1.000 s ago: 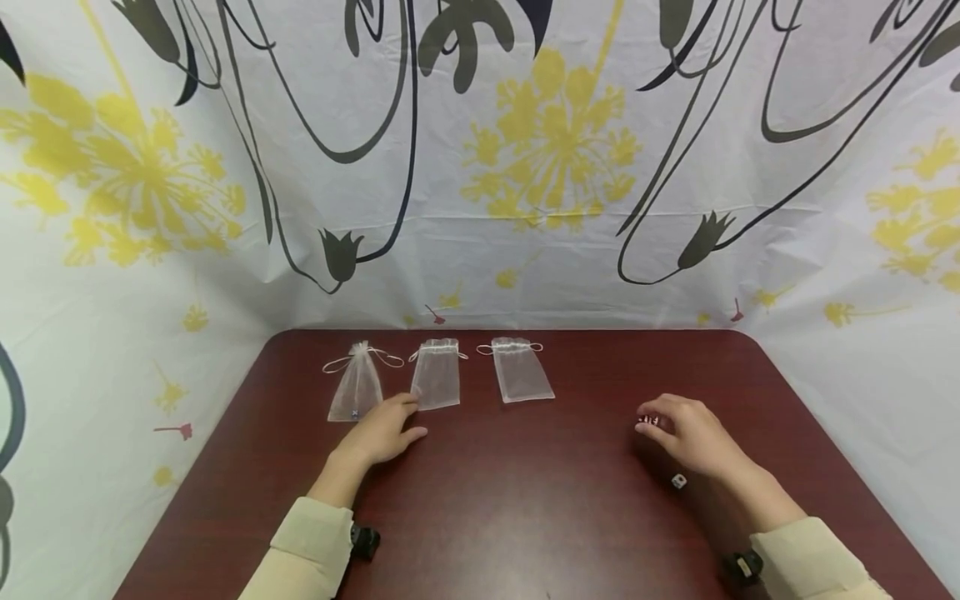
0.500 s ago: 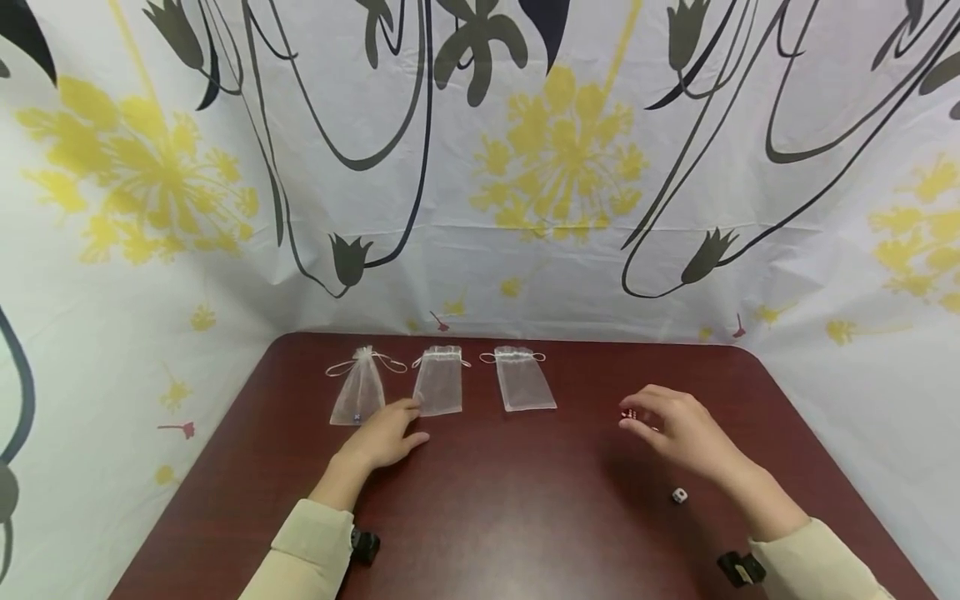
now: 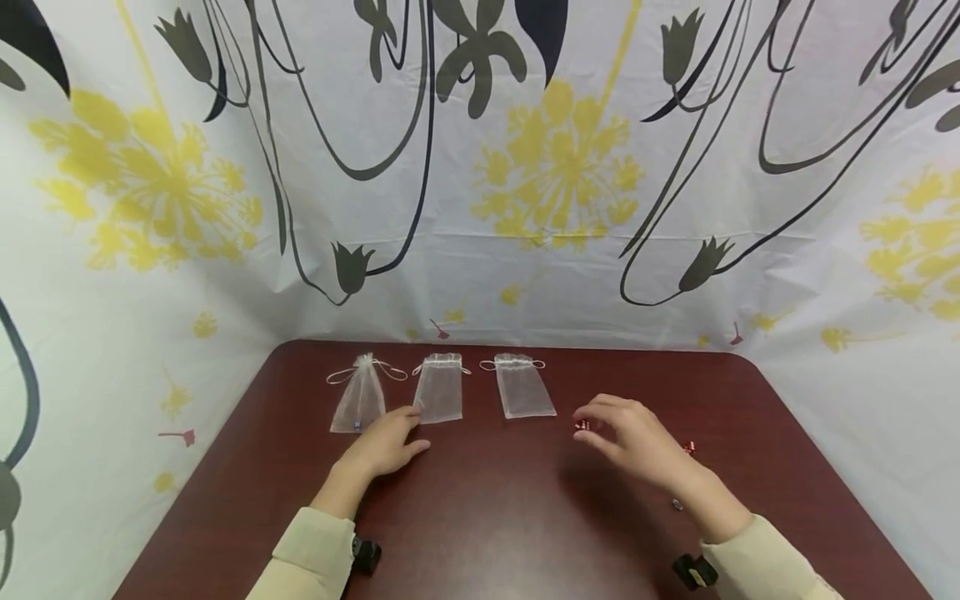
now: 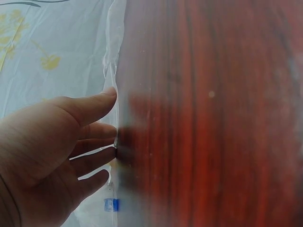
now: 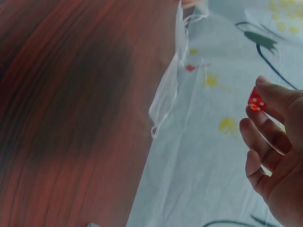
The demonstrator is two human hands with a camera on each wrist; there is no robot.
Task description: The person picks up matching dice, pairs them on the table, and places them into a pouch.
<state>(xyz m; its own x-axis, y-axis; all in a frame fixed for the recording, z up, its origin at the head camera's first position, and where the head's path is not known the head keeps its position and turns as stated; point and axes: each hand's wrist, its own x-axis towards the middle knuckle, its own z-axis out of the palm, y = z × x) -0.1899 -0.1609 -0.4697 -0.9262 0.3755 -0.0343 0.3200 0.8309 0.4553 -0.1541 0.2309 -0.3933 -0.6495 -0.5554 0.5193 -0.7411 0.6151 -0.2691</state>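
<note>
With thumb and fingertips, my right hand (image 3: 637, 442) pinches a translucent red cubic die with white pips (image 5: 256, 100), its other fingers loosely bent, over the right part of the dark red wood-grain desk (image 3: 487, 508). My left hand (image 3: 378, 447) lies relaxed, fingers spread, holding nothing, its fingertips at the near left corner of the middle white sheer drawstring bag (image 3: 440, 392). A similar bag on the left (image 3: 358, 400) contains a small blue cube (image 4: 111, 205); another bag lies to the right (image 3: 522, 390).
</note>
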